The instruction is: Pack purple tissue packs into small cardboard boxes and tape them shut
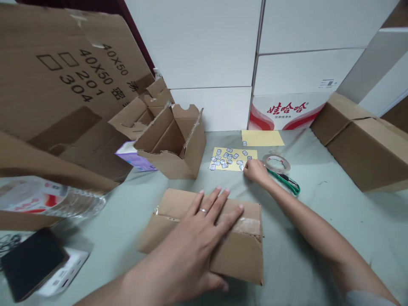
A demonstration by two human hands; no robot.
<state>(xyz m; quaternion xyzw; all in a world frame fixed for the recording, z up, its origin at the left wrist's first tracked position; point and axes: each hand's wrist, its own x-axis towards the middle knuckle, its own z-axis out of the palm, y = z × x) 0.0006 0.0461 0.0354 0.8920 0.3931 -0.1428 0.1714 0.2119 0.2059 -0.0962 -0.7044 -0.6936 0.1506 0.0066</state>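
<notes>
The left hand (188,242) lies nearest, spread flat on top of a closed cardboard box (245,255), its fingers (216,208) splayed wide and gripping nothing, so the palm's weight sits across the lid and keeps the box steady on the table (318,242), which has a pale green cover. Behind it rise stacked white cartons (204,46), one printed in red (287,112). A large flattened carton (63,76) leans in at the far left, and a closed brown carton (360,144) sits at the right. An open, empty-looking cardboard box (168,144) stands beyond the hands with its flaps up, and a clear plastic bag (41,199) lies at the left edge. A dark phone (32,263) rests on a white box (65,274) near the corner, and a purple-and-white pack (135,156) pokes out behind the open box. The right hand (256,172) reaches well apart from the left, its fingertips (246,166) drawn together at the corner of a yellow sheet (250,152) scattered with small labels (223,158); whether they have hold of a label, I cannot tell. A green utility knife (285,180) lies just beside that wrist, near a roll of clear tape (276,163).
</notes>
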